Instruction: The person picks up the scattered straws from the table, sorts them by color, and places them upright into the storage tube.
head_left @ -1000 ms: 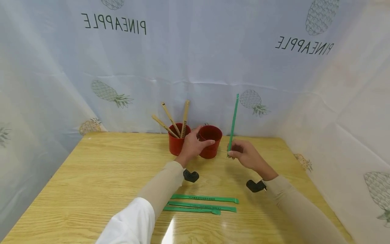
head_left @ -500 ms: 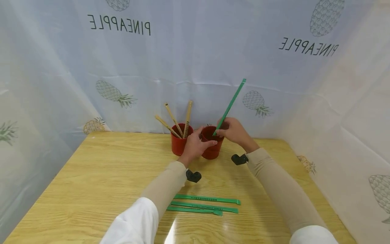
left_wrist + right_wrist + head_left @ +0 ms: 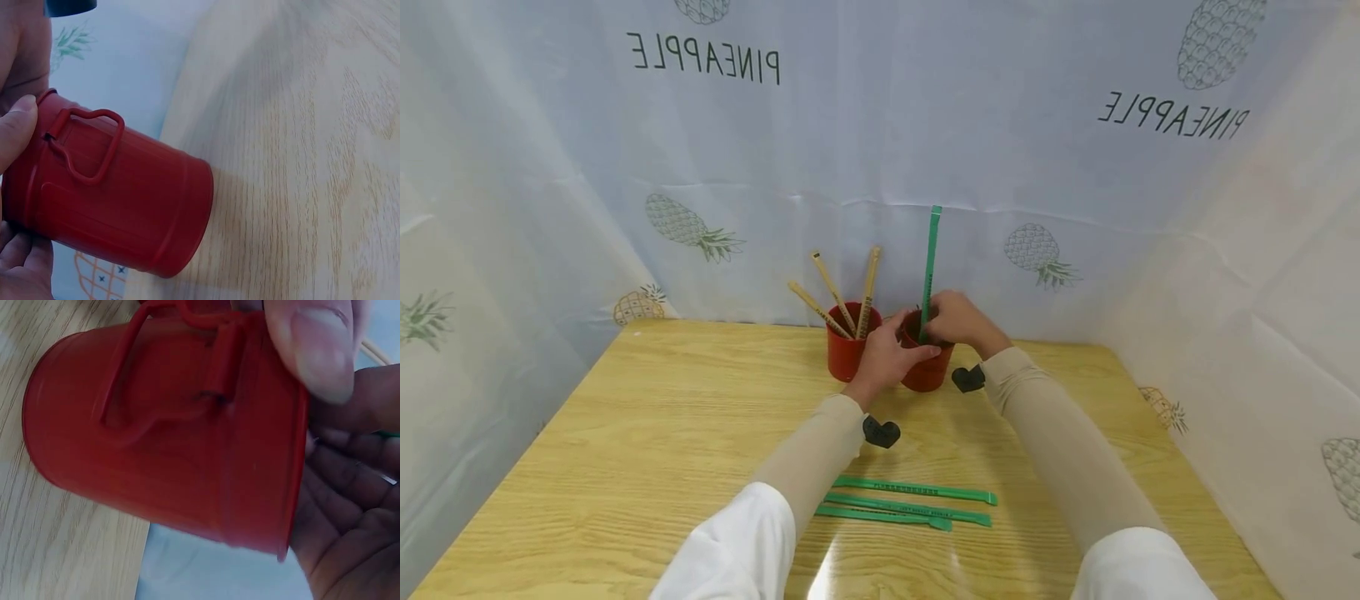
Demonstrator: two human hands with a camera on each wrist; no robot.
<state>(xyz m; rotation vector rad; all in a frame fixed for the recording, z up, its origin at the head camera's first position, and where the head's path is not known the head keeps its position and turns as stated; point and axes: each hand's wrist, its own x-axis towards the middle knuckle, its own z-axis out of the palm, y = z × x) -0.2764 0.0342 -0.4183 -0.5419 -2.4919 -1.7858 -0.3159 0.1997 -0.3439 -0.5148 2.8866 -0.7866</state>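
My left hand [image 3: 884, 360] grips a small red metal bucket [image 3: 928, 373] near its rim, thumb in front. In the left wrist view the bucket [image 3: 125, 187] stands on the table, a wire handle on its side. My right hand [image 3: 957, 318] reaches over the rim, holding a green wrapped straw [image 3: 931, 254] that stands nearly upright; its lower end is hidden in the bucket. In the right wrist view the thumb [image 3: 322, 356] is right at the rim, and the straw is mostly hidden behind the fingers.
A second red bucket [image 3: 844, 360] stands close on the left, with tan wrapped straws [image 3: 870, 287] leaning in it. Several green wrapped straws [image 3: 917, 489] lie on the wooden table [image 3: 685, 433] nearer the body. A pineapple-print cloth [image 3: 820, 125] hangs behind.
My right hand has lifted the green straw from beside the bucket, moved left over the rim and lowered it inside. The straw has turned more upright. The left hand keeps its hold.
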